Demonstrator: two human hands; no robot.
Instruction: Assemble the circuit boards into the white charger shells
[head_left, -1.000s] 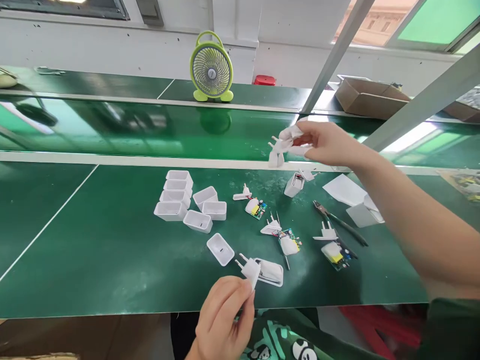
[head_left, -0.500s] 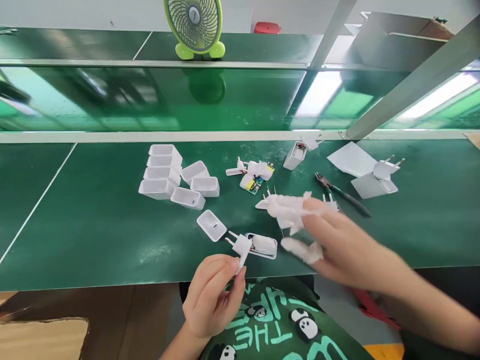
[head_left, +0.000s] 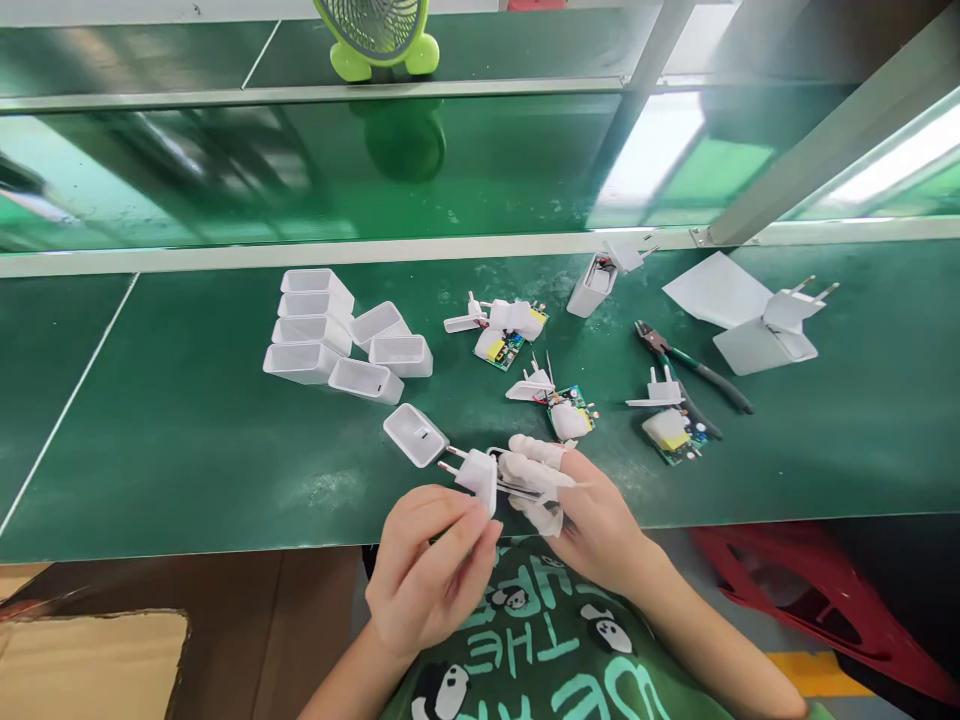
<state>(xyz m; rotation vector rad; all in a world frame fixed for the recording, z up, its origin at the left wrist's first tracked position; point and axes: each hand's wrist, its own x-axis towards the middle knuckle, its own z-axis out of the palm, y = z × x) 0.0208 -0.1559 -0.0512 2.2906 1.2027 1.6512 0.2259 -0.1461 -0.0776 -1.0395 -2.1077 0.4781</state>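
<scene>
My left hand pinches a white two-pin plug cover by its lower edge, its pins pointing left. My right hand, with white wraps on several fingers, closes around a white charger case beside the cover. Those fingers hide most of the case. Just left of the pins lies an open empty case. Beyond my right hand rests a circuit board with a plug cover wired to it.
Several open white cases stand grouped at the left. Another circuit board lies behind the middle. Pliers are on the right, partly under a board. Farther back are two cases with plugs. A green fan stands on the shelf.
My right hand has moved left and down from above the boards and closed around the charger case. My left hand still holds the plug cover. The view has tilted down slightly.
</scene>
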